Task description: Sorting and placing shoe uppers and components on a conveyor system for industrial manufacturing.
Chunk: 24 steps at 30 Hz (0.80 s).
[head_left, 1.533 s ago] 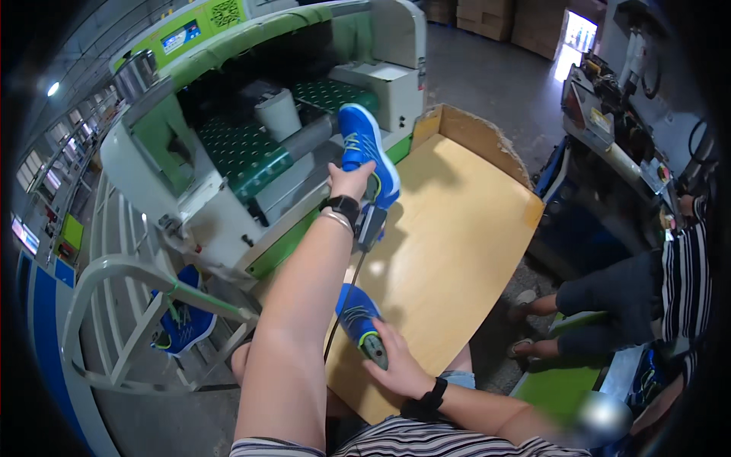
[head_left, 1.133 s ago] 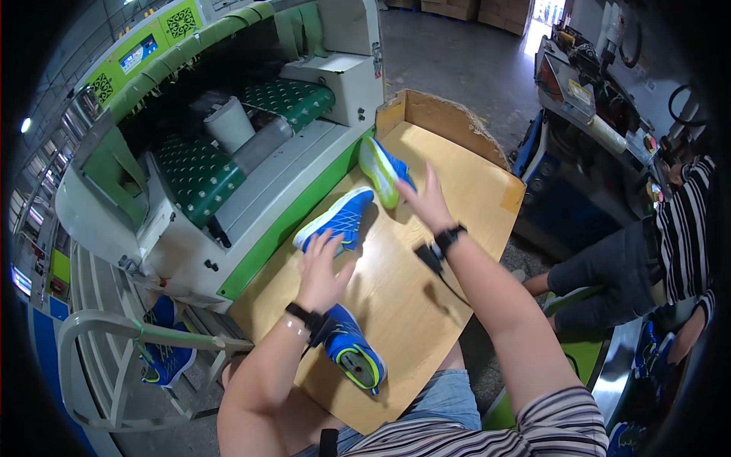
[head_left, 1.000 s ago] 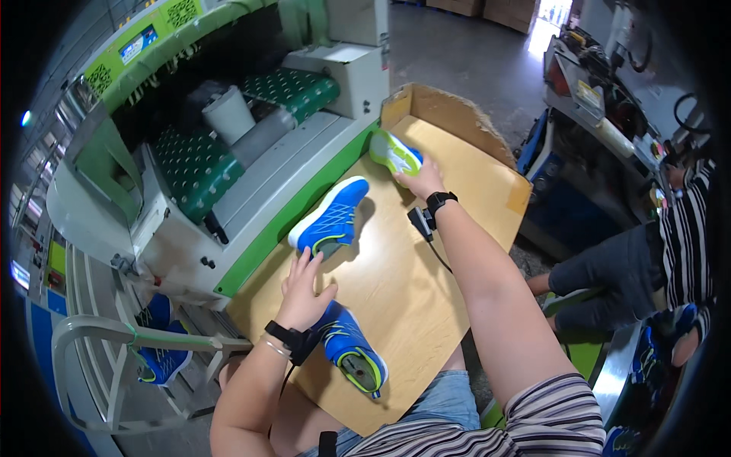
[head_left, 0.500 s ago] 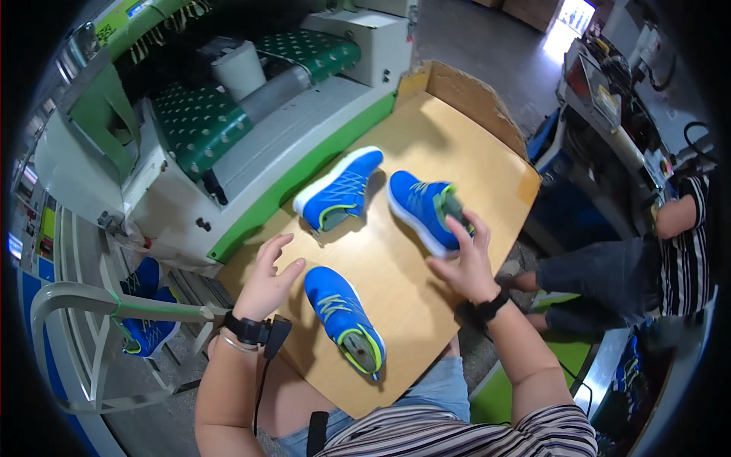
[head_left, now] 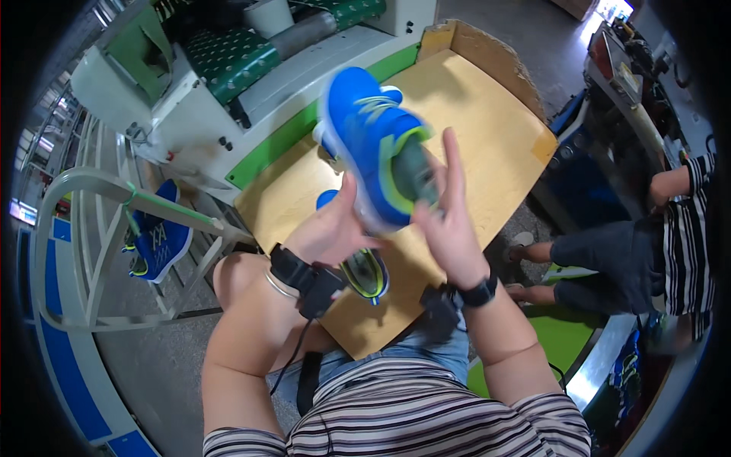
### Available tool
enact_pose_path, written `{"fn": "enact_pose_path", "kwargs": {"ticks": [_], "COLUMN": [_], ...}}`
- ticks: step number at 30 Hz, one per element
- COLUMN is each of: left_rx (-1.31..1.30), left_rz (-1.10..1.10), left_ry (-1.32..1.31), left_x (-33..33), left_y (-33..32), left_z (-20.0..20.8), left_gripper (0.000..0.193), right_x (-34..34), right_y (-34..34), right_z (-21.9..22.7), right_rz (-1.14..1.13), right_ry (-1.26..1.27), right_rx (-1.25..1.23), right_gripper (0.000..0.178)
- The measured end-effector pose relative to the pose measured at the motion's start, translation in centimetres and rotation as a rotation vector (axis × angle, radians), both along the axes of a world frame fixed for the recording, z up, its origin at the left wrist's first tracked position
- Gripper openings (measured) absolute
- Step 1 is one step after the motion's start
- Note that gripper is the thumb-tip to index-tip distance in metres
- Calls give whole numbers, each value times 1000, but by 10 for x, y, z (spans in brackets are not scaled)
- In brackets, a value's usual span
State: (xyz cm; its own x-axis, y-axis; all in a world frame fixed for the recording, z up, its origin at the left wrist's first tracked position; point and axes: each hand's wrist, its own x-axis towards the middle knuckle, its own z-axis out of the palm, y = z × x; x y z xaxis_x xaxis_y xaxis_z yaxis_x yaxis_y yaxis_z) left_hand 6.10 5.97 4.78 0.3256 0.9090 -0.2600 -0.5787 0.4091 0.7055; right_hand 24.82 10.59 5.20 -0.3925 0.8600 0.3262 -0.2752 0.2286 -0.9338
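Observation:
A blue sneaker with white sole and lime-green collar is raised over the wooden board, toe pointing away, slightly blurred. My right hand grips it at the heel, thumb near the back of the collar and one finger stretched upward. Beside the sole, near the heel, my left hand is open, thumb and fingers apart; whether it touches the shoe I cannot tell. Under the hands lies a second blue sneaker, largely covered. A third sneaker shows only small parts behind the raised one.
Beyond the board stands a machine with a green studded belt. Cardboard edges the board's far side. At left, a metal rack carries blue shoes. Another person stands at right beside equipment.
The right-hand sneaker has been picked up off the board by my right hand and brought left and up. My left hand has moved right, close to it. The view has shifted.

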Motion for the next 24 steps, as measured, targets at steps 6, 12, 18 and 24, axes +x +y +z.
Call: {"fn": "enact_pose_path", "kwargs": {"ticks": [6, 12, 18, 24], "left_rx": [334, 254, 364, 349], "left_rz": [79, 682, 749, 677], "left_ry": [-230, -242, -317, -331], "left_x": [-44, -151, -159, -155], "left_y": [33, 135, 138, 73], "left_z": [47, 54, 42, 31], "left_gripper": [92, 77, 51, 42], "right_x": [-1, -14, 3, 24], "right_y": [-76, -100, -84, -4], "right_z": [-38, -88, -95, -35], "right_rz": [57, 79, -11, -45], "right_ry": [-619, -663, -445, -73], "right_rx": [307, 118, -67, -555], "right_gripper": [108, 91, 81, 62]}}
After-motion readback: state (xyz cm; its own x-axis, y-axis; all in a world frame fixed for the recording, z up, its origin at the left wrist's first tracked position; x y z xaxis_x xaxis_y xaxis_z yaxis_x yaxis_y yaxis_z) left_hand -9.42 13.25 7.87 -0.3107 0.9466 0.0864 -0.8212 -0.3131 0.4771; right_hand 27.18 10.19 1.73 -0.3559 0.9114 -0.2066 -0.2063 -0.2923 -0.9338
